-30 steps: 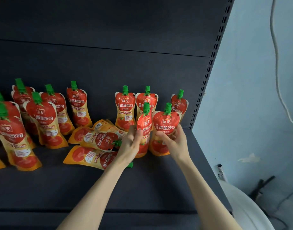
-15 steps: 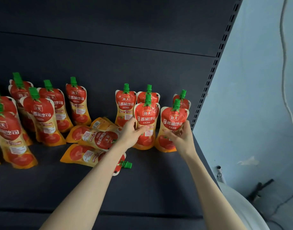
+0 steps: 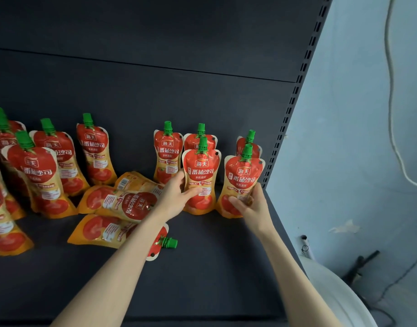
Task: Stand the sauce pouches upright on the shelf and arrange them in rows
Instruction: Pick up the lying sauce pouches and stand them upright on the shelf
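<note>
**Two pouches steadied side by side at the right end of the shelf**

The left hand (image 3: 176,197) holds the centre pouch (image 3: 200,178) at its narrow waist: the thumb lies across the front and the fingers go behind, so the hand is closed around it. The right hand (image 3: 247,204) does the same with the right pouch (image 3: 243,182), with the thumb on the lower front and the fingers wrapped at its right edge. Both pouches are upright with the green cap on top, and their bases seem to rest on the dark shelf (image 3: 214,267), though the hands hide part of the bottom edge, so I cannot be sure that they stand free.

The grip at the waist makes sense: the pouch is soft and wide at the bottom, so a hold in the middle lets the person press the base flat and turn the label to the front. The two pouches stand just in front of the back row (image 3: 168,152), which leans near the rear panel, so they probably begin a second row.

Left of the hands, three lying pouches (image 3: 122,201) are still flat in a loose pile, one with its cap pointing to the front. Further left, a standing group (image 3: 54,161) is already upright. I judge the task is well along, but the flat ones remain.
</note>
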